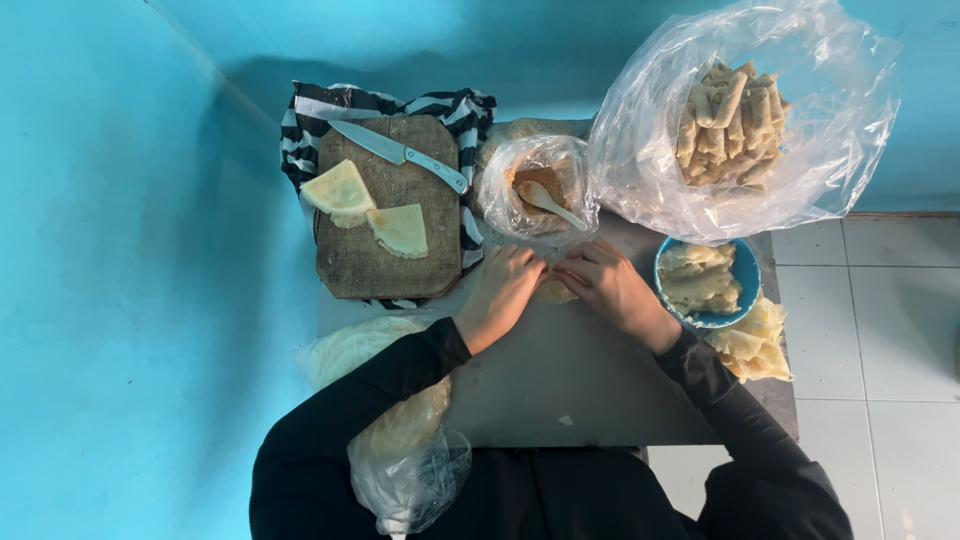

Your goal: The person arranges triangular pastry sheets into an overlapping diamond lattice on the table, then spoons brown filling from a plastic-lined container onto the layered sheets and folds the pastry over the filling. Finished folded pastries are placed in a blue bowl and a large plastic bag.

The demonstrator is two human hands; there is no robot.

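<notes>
My left hand point(503, 293) and my right hand point(607, 286) rest close together on the grey table point(560, 380), fingers curled over a small pale pastry wrapper point(553, 290) that is mostly hidden beneath them. Just beyond my fingers stands a clear bag of brownish filling point(520, 185) with a spoon point(548, 201) in it. A blue bowl point(744, 270) of pale paste sits right of my right hand.
A wooden cutting board point(385, 255) on a striped cloth point(310, 130) holds two wrapper wedges point(400, 230) and a knife point(400, 154). A big clear bag holds several rolled pastries point(730, 125). More wrappers point(755, 345) lie at the right; a bag of wrappers point(400, 430) is on my lap.
</notes>
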